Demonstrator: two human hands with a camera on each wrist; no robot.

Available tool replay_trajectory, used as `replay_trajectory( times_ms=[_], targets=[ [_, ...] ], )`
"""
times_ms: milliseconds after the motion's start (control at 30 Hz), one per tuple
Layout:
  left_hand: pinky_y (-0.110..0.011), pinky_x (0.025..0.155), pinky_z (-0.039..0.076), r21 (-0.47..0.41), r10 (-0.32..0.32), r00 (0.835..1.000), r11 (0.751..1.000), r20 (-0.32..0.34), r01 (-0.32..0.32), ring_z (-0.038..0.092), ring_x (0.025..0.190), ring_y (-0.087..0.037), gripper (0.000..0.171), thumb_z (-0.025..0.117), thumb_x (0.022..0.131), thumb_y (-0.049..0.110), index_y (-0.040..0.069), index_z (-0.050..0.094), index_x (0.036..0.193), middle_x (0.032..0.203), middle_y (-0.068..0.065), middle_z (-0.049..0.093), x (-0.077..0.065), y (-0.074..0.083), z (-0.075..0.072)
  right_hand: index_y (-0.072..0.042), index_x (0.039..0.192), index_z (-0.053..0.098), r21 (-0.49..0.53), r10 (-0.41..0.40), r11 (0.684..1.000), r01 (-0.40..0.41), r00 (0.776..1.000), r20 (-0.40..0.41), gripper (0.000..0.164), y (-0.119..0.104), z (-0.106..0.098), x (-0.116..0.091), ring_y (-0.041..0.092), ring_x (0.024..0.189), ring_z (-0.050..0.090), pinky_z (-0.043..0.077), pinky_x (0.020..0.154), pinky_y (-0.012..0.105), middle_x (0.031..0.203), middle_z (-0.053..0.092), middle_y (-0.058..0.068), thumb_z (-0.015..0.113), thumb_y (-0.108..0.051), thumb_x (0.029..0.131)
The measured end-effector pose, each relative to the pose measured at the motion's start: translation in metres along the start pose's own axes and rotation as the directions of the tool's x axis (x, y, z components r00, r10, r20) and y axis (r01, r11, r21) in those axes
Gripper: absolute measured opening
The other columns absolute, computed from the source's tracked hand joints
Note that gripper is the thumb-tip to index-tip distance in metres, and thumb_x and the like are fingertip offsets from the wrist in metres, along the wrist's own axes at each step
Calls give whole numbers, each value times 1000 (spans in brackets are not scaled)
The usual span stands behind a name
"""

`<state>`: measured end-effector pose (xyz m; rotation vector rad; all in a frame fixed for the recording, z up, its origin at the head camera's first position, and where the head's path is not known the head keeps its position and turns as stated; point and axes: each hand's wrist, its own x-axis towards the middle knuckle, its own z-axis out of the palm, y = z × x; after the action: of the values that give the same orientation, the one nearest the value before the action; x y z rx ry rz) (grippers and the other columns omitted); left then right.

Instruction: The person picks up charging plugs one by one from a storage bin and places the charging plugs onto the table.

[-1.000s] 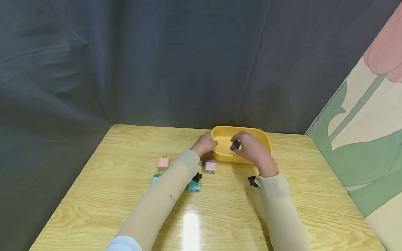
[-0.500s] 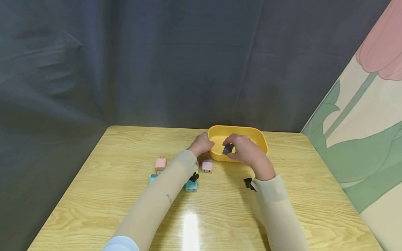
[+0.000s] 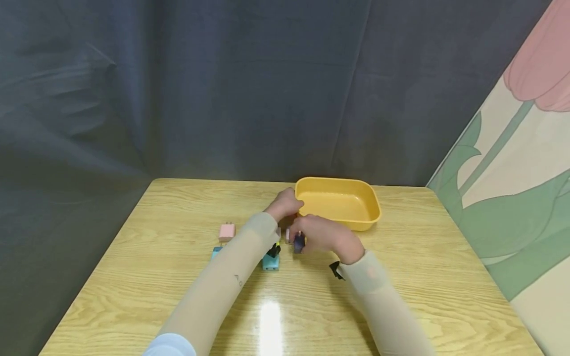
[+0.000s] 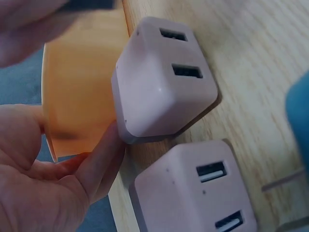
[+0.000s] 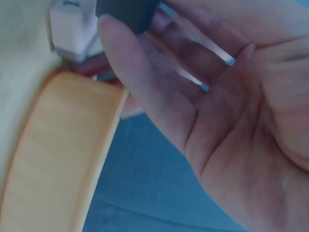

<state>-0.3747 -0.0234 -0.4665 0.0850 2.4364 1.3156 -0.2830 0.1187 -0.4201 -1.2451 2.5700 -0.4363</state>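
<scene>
My left hand (image 3: 285, 203) pinches the left end of a yellow plastic basket (image 3: 373, 200), thumb on one side of its wall and fingers on the other. My right hand (image 3: 327, 235) holds a dark charger block (image 3: 299, 243) between thumb and fingers, low over the table in front of the basket; no prongs show. In the left wrist view, a pale pink USB charger (image 4: 166, 77) stands near the left fingers, with a second pink USB charger (image 4: 193, 188) beside it. The right wrist view shows the dark charger's end (image 5: 128, 14) at the right fingertips.
Farther left lies a pink charger (image 3: 227, 232) with its prongs pointing away. A blue charger (image 3: 270, 263) sits beside the left sleeve, and another blue one (image 3: 216, 252) is partly hidden behind that sleeve. A dark curtain (image 3: 249, 99) hangs behind the wooden table (image 3: 178, 212).
The right hand has come out of the basket, moving left and toward me with the dark charger, down beside the pink charger. The left hand stays on the basket.
</scene>
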Motion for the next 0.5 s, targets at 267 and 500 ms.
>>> replay_trajectory(
  times_ms=[267, 500],
  targets=[
    [-44, 106, 58, -16, 47, 999, 999, -9, -47, 60, 99, -24, 38, 60, 106, 10, -3, 55, 141, 116, -14, 63, -6, 2, 0, -13, 87, 79, -32, 24, 999, -22, 998, 63, 27, -10, 15, 9, 7, 74, 53, 48, 73, 20, 81, 70, -10, 89, 8, 74],
    [-43, 105, 58, 24, 53, 998, 998, -20, -52, 60, 98, -25, 35, 62, 105, 12, -3, 56, 137, 115, -14, 65, -7, 2, 0, -13, 94, 81, -73, 79, 995, -73, 994, 79, 34, -8, 24, 12, 11, 87, 66, 58, 83, 25, 94, 78, -6, 92, 9, 70]
  ],
)
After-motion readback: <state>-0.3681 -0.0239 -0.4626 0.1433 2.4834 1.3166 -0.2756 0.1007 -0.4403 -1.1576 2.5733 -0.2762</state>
